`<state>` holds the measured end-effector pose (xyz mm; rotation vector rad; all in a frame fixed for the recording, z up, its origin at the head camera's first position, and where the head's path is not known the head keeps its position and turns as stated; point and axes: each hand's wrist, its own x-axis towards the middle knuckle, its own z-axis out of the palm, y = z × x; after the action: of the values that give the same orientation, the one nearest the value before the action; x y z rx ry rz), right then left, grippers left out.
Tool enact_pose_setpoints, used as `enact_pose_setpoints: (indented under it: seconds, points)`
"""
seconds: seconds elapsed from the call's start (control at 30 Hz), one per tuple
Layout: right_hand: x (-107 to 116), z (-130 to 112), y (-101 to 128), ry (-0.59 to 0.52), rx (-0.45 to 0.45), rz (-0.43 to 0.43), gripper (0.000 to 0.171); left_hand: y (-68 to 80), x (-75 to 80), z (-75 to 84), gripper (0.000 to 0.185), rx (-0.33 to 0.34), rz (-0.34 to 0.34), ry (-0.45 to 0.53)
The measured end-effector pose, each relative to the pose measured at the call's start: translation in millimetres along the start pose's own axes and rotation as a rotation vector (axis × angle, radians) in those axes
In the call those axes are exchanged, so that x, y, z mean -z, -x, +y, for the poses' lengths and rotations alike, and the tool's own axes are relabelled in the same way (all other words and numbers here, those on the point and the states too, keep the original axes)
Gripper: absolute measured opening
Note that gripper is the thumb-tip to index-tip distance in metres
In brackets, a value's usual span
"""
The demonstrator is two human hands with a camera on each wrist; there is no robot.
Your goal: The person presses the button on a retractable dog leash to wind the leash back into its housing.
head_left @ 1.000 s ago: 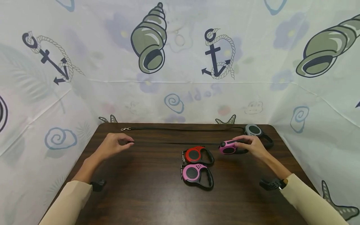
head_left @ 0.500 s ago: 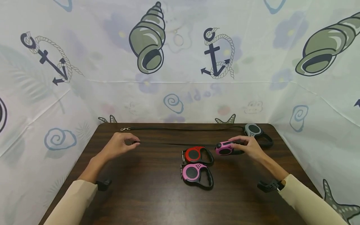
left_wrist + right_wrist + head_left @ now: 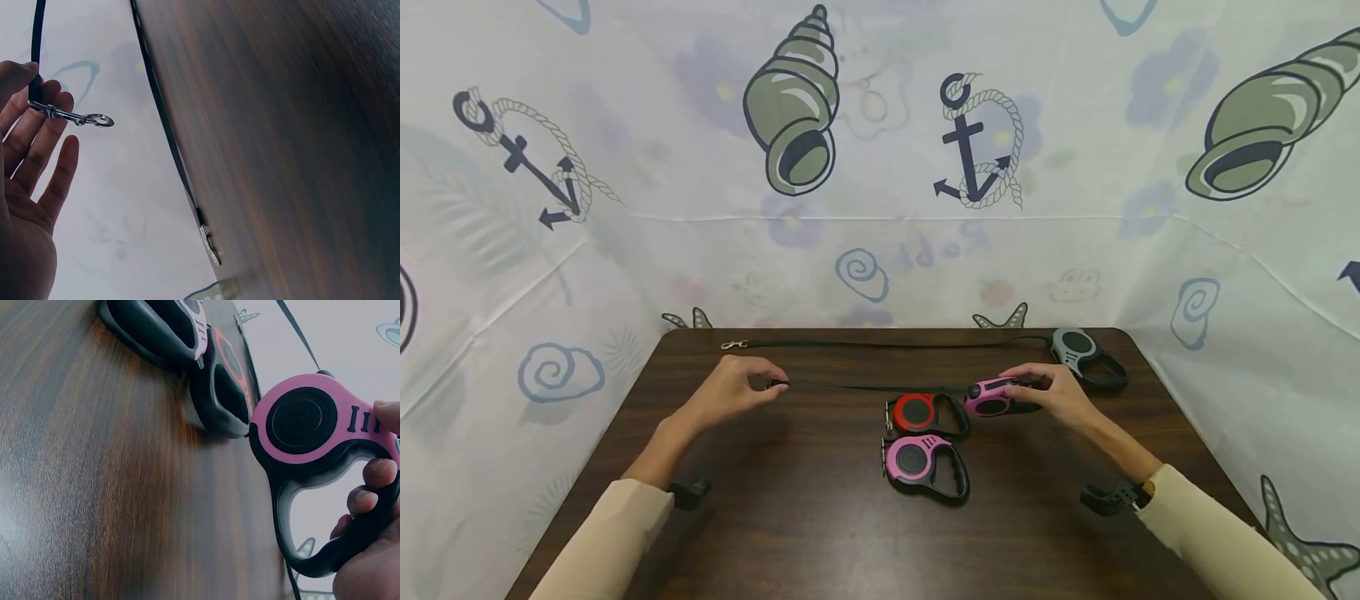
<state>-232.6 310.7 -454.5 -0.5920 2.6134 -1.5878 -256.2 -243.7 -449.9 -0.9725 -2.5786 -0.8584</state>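
My right hand (image 3: 1051, 390) grips the black handle of a pink retractable leash (image 3: 990, 396), also the pink retractable leash (image 3: 312, 434) in the right wrist view, thumb on its top. Its black strap (image 3: 865, 387) runs left over the table to my left hand (image 3: 737, 389), which pinches the strap end by the metal clip (image 3: 78, 117). The held leash sits right beside a red leash (image 3: 925, 412). Another pink leash (image 3: 922, 462) lies just in front of the red one.
A grey leash (image 3: 1082, 350) lies at the back right corner, its black strap (image 3: 887, 342) stretched along the back edge to a clip (image 3: 733, 343). The dark wooden table (image 3: 820, 533) is walled in by a printed nautical cloth (image 3: 880, 167).
Both hands have moved toward each other: the left slid right with the strap end, the right brought the pink leash left up to the red one. The strap between them is shorter.
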Motion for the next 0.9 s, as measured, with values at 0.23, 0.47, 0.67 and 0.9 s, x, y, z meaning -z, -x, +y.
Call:
enact_pose_setpoints:
  seconds: [0.23,0.47,0.67,0.9]
  points:
    - [-8,-5,2,0.005,0.009,-0.003,0.025,-3.9,-2.5,10.0,0.015,-0.021,-0.015,0.028]
    - [-19,-14,1,-0.023,0.020,-0.013,0.025,-8.9,-10.6,16.9,0.014,-0.037,-0.037,0.069]
    - [-27,-21,0,-0.056,0.024,-0.019,0.025,-13.9,-17.6,20.9,0.015,-0.069,-0.040,0.097]
    - [-36,-24,-3,-0.065,0.032,-0.028,0.025,-18.2,-24.7,25.9,0.013,-0.081,-0.040,0.116]
